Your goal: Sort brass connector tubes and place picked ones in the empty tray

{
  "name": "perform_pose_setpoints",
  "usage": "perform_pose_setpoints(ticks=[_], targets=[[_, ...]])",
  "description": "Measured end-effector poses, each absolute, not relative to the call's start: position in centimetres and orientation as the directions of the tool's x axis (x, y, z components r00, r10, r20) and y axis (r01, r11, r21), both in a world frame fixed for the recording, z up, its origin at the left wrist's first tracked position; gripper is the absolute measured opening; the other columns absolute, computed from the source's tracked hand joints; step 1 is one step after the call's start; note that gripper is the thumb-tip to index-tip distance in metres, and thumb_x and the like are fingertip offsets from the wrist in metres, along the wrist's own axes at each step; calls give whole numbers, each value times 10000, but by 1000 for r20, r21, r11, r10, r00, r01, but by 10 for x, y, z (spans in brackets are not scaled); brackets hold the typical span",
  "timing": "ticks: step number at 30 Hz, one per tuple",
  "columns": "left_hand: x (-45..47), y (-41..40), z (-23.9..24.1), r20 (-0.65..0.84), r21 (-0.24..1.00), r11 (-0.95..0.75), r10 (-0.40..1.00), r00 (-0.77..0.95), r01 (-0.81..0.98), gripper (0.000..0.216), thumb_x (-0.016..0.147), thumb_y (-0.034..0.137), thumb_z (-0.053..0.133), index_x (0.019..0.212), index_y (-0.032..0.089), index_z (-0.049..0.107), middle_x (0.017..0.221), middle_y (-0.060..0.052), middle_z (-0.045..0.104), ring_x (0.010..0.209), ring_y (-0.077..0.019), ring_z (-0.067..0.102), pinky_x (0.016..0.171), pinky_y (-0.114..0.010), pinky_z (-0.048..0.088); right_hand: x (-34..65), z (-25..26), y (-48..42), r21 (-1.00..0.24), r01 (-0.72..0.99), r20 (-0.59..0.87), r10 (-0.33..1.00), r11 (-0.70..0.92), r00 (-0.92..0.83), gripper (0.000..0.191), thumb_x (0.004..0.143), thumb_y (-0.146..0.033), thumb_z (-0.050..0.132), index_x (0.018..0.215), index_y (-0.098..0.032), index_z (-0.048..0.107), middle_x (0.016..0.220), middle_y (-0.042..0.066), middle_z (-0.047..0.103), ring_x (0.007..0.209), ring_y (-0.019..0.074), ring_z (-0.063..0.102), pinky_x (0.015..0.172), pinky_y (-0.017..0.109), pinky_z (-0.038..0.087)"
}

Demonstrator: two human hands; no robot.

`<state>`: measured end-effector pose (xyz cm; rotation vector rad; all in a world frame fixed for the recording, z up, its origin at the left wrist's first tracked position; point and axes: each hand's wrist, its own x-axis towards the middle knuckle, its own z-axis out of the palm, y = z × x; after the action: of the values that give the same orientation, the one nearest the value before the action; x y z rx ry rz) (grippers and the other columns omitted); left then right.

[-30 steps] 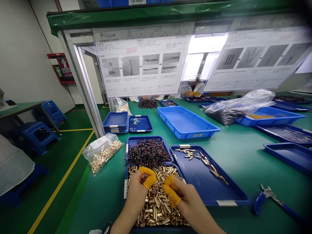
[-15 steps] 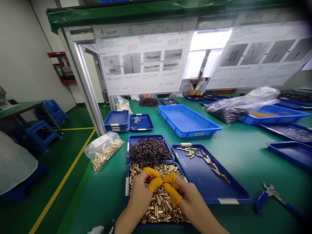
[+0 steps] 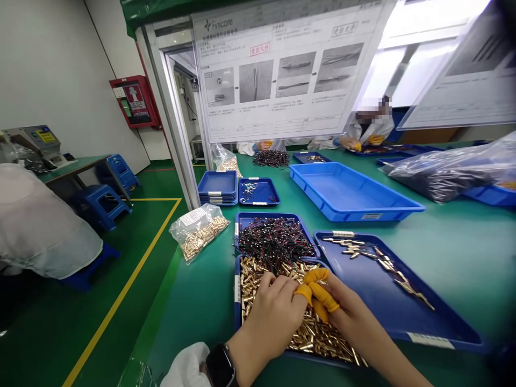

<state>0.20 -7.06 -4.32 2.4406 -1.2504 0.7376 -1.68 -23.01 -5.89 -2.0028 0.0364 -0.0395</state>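
Note:
My left hand (image 3: 272,317) and my right hand (image 3: 350,317) meet over a blue tray of small brass tubes (image 3: 278,279) at the table's near edge. Both wear orange finger cots, and the fingertips pinch together at one spot; what they hold is too small to make out. Just behind lies a blue tray of red and black wire pieces (image 3: 274,242). To the right, a wide blue tray (image 3: 363,290) carries a row of finished brass-tipped pieces (image 3: 374,260). A dark watch sits on my left wrist.
A clear bag of brass tubes (image 3: 199,230) lies at the left. Behind are stacked blue trays (image 3: 217,188), a small blue tray (image 3: 258,192) and a deep blue bin (image 3: 350,191). A plastic bag of dark parts (image 3: 447,172) lies far right. Co-workers' hands (image 3: 355,142) work across the table.
The view has swung left and down. My hands have closed tighter together over the brass tubes, the left hand now covering more of the fingertips.

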Motion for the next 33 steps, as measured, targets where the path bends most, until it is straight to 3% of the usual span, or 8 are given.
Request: perform_pose_setpoints(ticks=[5,8,11,13,19,25,33], targets=[[14,-69,-36,549,-247,-488,-782,294,-837,246,849,64,319,688,149,485,677,-29,531,672,-153,471,698,-339,292,-17,-46,-231,-857,-27,-18,-22,-515,1000,155,706,-217,366,786,-156,483,588,-9,518,488,28,405,452,103,332],[26,-66,-37,549,-353,-434,-813,193,-829,185,838,71,364,701,151,459,682,-7,517,673,-144,461,745,-351,292,-16,-37,-234,-835,-2,-37,52,-551,998,198,735,-263,375,848,-159,500,707,22,575,600,56,502,566,135,441],[31,-64,-42,558,-334,-473,-796,234,-815,161,821,55,392,696,149,428,676,13,503,681,-134,462,780,-360,288,-13,-34,-237,-853,-20,-98,123,-521,988,250,731,-361,445,871,-163,512,856,47,596,734,85,553,732,191,509],[30,-63,-45,549,-305,-479,-795,259,-823,157,822,53,392,701,147,422,675,21,502,682,-127,464,792,-363,285,-12,-35,-238,-866,-57,-126,107,-497,986,270,713,-393,476,847,-163,525,883,50,601,776,98,573,764,199,516],[28,-61,-47,548,-227,-487,-780,303,-843,174,842,39,367,714,137,431,715,8,542,714,-118,494,745,-324,296,-15,-46,-239,-861,-57,-84,32,-505,996,200,675,-346,517,742,-161,548,775,21,610,736,93,577,694,159,515],[28,-60,-49,589,-206,-473,-759,278,-857,195,830,29,367,672,134,410,678,0,523,676,-115,470,695,-284,288,-17,-47,-237,-889,3,26,-44,-458,999,260,658,-373,574,782,-145,589,767,28,627,711,87,580,622,115,496],[29,-58,-51,456,-97,-414,-827,329,-905,143,631,-6,391,641,136,410,608,-1,435,601,-118,388,615,-246,263,-21,-40,-234,-791,140,132,56,-595,990,279,712,-421,529,718,-162,631,761,26,644,670,66,581,610,94,487]])
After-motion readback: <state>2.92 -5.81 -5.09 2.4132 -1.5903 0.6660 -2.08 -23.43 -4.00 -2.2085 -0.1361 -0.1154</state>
